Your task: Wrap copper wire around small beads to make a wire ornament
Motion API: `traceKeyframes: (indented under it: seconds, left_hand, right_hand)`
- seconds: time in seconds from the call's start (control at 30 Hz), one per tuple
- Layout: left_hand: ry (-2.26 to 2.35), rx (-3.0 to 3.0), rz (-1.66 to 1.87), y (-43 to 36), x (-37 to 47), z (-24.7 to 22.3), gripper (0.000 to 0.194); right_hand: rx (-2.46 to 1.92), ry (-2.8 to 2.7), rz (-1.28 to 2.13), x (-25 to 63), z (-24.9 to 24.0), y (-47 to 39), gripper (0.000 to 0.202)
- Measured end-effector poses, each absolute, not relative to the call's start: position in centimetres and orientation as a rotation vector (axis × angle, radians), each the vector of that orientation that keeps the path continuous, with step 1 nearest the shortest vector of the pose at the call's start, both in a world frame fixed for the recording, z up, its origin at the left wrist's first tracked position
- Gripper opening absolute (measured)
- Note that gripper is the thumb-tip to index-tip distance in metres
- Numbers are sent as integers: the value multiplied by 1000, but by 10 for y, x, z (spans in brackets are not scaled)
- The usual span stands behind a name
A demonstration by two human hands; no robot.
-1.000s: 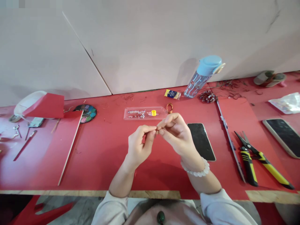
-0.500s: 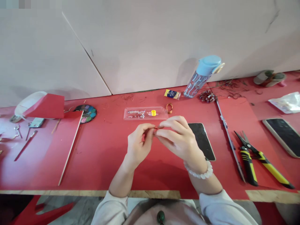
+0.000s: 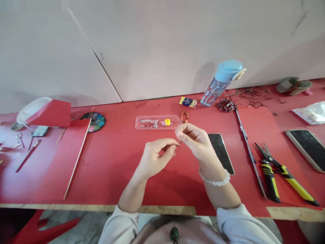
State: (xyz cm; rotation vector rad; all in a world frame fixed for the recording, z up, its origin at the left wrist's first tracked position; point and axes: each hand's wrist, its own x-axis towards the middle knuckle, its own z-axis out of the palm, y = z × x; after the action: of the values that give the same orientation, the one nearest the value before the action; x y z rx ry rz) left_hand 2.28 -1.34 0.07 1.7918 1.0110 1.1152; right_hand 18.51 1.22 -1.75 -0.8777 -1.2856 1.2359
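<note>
Over the red table [image 3: 111, 162] my left hand [image 3: 156, 158] has its thumb and fingers bent close together, and whatever sits at the tips is too small to name. My right hand [image 3: 198, 144], wearing a bracelet of pale beads [image 3: 215, 182], pinches thumb against forefinger just right of the left fingertips. What that pinch holds, if anything, cannot be made out. Beyond the hands lies a clear plastic tray [image 3: 138, 127] with small beads [image 3: 149, 122] and a yellow ring-shaped piece [image 3: 167, 122] in it. An orange-brown cord loop [image 3: 185, 117] touches its right end.
A phone [image 3: 222, 152] lies partly behind my right wrist. Farther right are yellow-black shears [image 3: 273, 166] and another phone [image 3: 307, 149]. A blue-lidded bottle [image 3: 220, 81] stands by the wall, near a small packet [image 3: 188, 101]. To the left are a raised board [image 3: 78, 156] and a dark palette [image 3: 98, 122].
My hands have come slightly apart. The right has turned, curling its fingers into a pinch, and the short dark red strand between the fingertips no longer shows.
</note>
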Motion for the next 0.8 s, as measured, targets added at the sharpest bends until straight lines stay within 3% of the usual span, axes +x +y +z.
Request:
traceKeyframes:
  seconds: [0.17,0.37,0.57,0.8]
  left_hand:
    - [977,1618,1067,-17,24,2,12]
    - [969,1540,1029,-11,15,0,22]
    - [993,1353,926,-9,8,-2,35]
    - [1001,1166,911,-5,10,5,31]
  right_hand:
    - [-816,-1344,984,191,-19,9,5]
    - [-688,-1833,453,204,-4,-2,36]
    - [-711,-1955,121,201,-8,5,21]
    - [-744,-1941,-40,198,-18,8,17]
